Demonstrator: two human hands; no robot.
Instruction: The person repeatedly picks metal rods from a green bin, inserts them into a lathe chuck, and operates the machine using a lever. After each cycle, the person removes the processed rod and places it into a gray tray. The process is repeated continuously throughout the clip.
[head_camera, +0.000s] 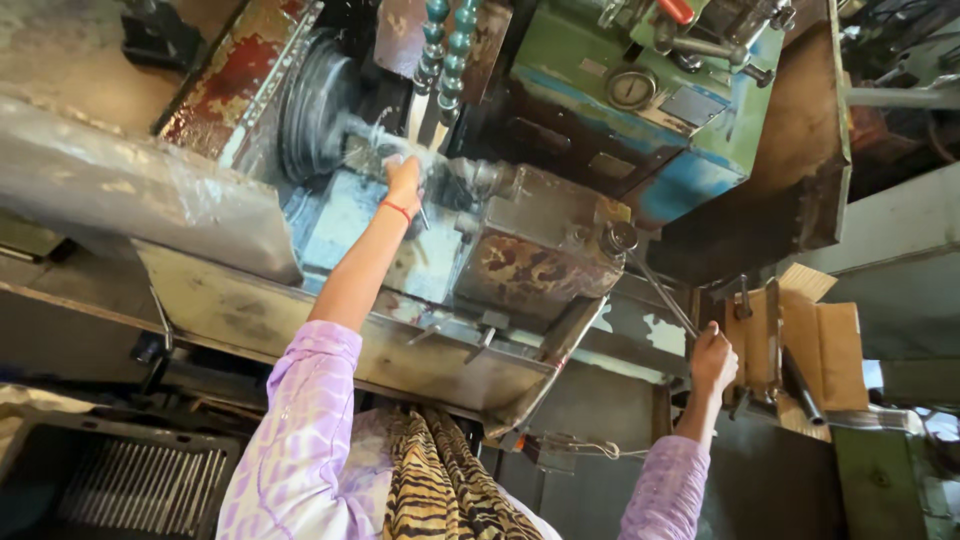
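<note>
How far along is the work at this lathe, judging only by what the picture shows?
Done: a metal workpiece sits in the chuck, wetted by coolant. In hand: the left hand reaches the workpiece; the right hand grips a long lever. Left: cannot tell; no finished piece shows.

A thin, bare metal lever rod (665, 297) slants from a round knob on the rusty lathe carriage (540, 250) down to its gripped lower end. A short grey workpiece (375, 135) juts horizontally from the round chuck (310, 110), wet and shiny.

Left hand (404, 180) at chuck (318, 108); right hand (712, 358) grips lever (662, 292).
</note>
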